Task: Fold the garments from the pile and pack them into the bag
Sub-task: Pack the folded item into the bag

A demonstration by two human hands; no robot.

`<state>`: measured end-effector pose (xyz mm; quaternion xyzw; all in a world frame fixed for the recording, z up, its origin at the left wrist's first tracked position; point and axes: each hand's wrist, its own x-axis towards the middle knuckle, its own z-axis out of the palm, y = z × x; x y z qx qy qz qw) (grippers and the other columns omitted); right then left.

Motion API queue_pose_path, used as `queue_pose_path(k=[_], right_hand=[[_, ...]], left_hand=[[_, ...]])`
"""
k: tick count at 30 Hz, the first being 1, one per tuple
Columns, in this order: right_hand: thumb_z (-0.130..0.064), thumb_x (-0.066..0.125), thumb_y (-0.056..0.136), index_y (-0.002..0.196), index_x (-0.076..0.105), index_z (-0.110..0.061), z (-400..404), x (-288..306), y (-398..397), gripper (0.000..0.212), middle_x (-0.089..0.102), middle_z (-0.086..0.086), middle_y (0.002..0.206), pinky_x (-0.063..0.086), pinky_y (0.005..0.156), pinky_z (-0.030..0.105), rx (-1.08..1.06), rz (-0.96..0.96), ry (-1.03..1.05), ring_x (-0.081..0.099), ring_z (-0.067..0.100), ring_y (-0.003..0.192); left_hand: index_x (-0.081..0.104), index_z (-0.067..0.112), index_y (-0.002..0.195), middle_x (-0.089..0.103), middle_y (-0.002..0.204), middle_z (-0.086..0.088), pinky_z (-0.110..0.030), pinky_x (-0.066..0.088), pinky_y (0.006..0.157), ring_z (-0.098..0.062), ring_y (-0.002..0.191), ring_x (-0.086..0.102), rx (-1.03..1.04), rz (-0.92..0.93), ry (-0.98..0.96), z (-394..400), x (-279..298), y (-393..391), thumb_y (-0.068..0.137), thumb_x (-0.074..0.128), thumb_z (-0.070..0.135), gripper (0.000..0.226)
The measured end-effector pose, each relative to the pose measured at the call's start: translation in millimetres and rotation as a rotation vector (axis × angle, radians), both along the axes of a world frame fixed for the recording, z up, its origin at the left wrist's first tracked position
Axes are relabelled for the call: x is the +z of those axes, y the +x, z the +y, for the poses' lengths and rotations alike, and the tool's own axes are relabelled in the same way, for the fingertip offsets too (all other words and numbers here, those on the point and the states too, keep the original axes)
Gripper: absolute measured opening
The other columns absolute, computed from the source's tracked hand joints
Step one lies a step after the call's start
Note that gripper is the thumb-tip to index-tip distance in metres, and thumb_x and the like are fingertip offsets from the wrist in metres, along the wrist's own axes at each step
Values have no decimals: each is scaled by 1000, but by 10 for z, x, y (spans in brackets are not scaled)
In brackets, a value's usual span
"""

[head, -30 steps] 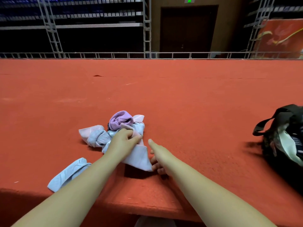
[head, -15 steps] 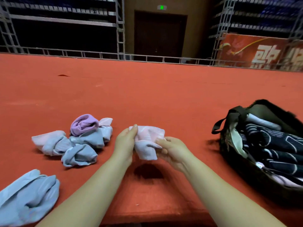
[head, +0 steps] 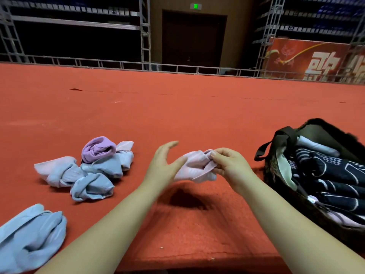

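The right hand (head: 227, 165) has its fingers curled round one end of a small pale pink garment (head: 194, 168), pinching the bunched cloth and holding it above the red carpet (head: 177, 115). The left hand (head: 163, 165) is spread wide, fingers straight and lifted, with only its thumb against the garment's other end. To the left, well apart from the hands, the pile (head: 94, 169) lies on the carpet: crumpled pale blue and pink pieces with a purple one on top. A separate light blue garment (head: 31, 238) lies at the lower left, cut off by the frame edge. On the right, the dark bag (head: 284, 153) stands open, holding dark cloth with white lines and pale pieces; its far side runs out of frame. Behind, a red banner (head: 316, 60) shows large white characters, cut off and not readable.
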<state>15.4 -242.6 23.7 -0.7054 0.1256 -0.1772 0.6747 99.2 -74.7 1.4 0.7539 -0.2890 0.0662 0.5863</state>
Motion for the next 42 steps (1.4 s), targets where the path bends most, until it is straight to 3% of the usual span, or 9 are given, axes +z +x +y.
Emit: queue_pose_path(k=[5, 9, 12, 20, 24, 33, 36, 39, 42], right_hand=[[-7, 47, 97, 84, 61, -3, 14, 90, -72, 19, 66, 11, 87, 53, 69, 29, 94, -4, 59, 61, 21, 77], [-11, 45, 98, 87, 63, 1, -58, 72, -133, 24, 68, 11, 89, 50, 73, 33, 136, 40, 81, 63, 21, 79], [-10, 41, 100, 84, 64, -1, -97, 39, -148, 29, 69, 3, 70, 50, 69, 29, 55, 46, 248, 64, 12, 62], [-21, 51, 97, 94, 61, -9, -220, -15, -52, 16, 66, 7, 87, 50, 70, 29, -117, 137, 570, 62, 19, 79], [-22, 51, 97, 91, 60, -8, -355, -15, 11, 17, 66, 6, 79, 50, 74, 30, -156, 91, 620, 62, 19, 79], [-19, 36, 102, 94, 56, 3, -256, 66, 133, 31, 56, 22, 92, 50, 69, 36, 151, -6, 325, 58, 29, 80], [-23, 47, 95, 99, 57, 4, -135, 174, 145, 30, 55, 24, 91, 45, 63, 38, 282, -15, 167, 55, 31, 77], [-26, 55, 86, 87, 62, -3, -14, 316, 91, 23, 59, 17, 78, 43, 59, 34, 398, -26, 64, 55, 26, 65], [-19, 59, 88, 87, 62, -4, 36, 447, 15, 15, 65, 11, 75, 50, 55, 27, 448, -71, 73, 62, 19, 63]], left_hand=[[64, 30, 114, 57, 123, 13, -33, 28, 109, -7, 121, 44, -207, -220, 391, -160, 218, -16, 59, 41, 69, 71], [54, 29, 73, 57, 76, 15, -43, 33, 100, -4, 77, 51, -143, -272, 585, -188, 267, -12, 64, 50, 67, 39], [42, 24, 60, 44, 59, 11, -46, 36, 94, -2, 59, 41, -193, -198, 494, -157, 207, -23, 72, 56, 53, 34], [51, 18, 60, 54, 62, 3, -29, 34, 61, -5, 56, 41, -171, -63, 323, 65, 53, 185, 60, 54, 56, 38], [55, 27, 59, 60, 68, -5, -29, 38, 62, -7, 64, 47, -168, 9, 285, 171, -8, 333, 59, 55, 56, 29], [65, 22, 73, 64, 79, 8, -31, 45, 78, -6, 78, 55, -361, 124, 264, 283, 75, 381, 67, 62, 47, 26], [63, 31, 94, 66, 94, 17, -24, 47, 87, -3, 91, 60, -378, 165, 124, 195, 189, 288, 82, 66, 33, 13], [60, 32, 105, 65, 106, 13, -16, 46, 80, 0, 96, 61, -426, 200, 104, 109, 340, 129, 94, 56, 17, 19], [64, 24, 101, 68, 100, 9, -26, 51, 78, -6, 93, 64, -459, 258, 29, 61, 426, -26, 92, 57, 12, 17]])
